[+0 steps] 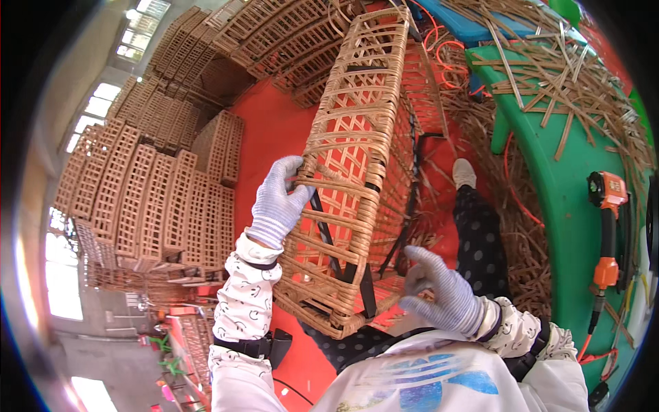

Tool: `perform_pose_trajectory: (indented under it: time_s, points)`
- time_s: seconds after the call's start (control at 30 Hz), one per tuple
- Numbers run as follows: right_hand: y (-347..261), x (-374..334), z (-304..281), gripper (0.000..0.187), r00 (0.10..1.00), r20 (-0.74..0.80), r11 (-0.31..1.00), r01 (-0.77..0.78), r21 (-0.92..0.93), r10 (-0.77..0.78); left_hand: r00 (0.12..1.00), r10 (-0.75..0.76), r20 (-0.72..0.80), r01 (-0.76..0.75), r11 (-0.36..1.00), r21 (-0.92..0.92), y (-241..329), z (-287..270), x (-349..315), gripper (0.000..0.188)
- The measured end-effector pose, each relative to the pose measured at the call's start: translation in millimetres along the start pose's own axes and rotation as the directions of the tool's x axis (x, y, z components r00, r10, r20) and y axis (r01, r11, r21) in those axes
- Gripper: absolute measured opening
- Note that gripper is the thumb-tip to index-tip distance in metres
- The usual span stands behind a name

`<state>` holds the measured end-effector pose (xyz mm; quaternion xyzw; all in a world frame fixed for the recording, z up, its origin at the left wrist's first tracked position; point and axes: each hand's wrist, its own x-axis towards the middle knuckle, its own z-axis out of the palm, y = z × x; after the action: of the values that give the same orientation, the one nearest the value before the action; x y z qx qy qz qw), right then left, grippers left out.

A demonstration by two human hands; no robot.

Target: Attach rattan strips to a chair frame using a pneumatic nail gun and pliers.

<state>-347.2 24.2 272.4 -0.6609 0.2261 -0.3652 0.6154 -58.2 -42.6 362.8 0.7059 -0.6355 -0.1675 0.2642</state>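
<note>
A long, narrow woven rattan piece stands tilted in front of me, with black bars showing through its open lattice. My left hand, in a striped grey-white glove, grips its left edge; the fingertips curl over the rim and are partly hidden. To the right of the piece's near end, my right hand hangs in the air in a matching glove. Its thumb and fingers are apart, with nothing between them and a gap to the rattan.
Stacks of woven lattice panels rise on the left. At right, a green table bears a heap of brown strips and an orange-and-black air tool with an orange hose. Loose strips litter the red floor near my foot.
</note>
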Motion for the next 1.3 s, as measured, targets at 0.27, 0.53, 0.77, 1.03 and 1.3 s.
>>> perform_pose_trajectory:
  time_s: [0.27, 0.53, 0.77, 1.03, 1.3]
  points:
    - [96, 3, -43, 0.054, 0.956, -0.218, 0.895, -0.265, -0.36, 0.195, 0.967, -0.188, -0.173, 0.235, 0.921, 0.312, -10, 5, 24, 0.039]
    - [148, 4, -48, 0.046, 0.976, -0.142, 0.752, -0.219, -0.622, 0.166, 0.988, -0.144, -0.055, 0.153, 0.951, 0.27, -31, -1, 31, 0.029]
    - [152, 11, -52, 0.04, 0.979, -0.167, 0.829, -0.192, -0.525, 0.121, 0.986, -0.165, -0.001, 0.163, 0.974, 0.158, -61, -13, 39, 0.024]
    - [155, 12, -52, 0.036, 0.978, -0.154, 0.831, -0.201, -0.519, 0.14, 0.954, -0.298, 0.033, 0.298, 0.93, -0.213, -78, -13, 37, 0.04]
    - [160, 8, -47, 0.036, 0.985, -0.144, 0.786, -0.164, -0.596, 0.096, 0.999, -0.04, -0.006, 0.04, 0.97, 0.238, -59, -5, 25, 0.052]
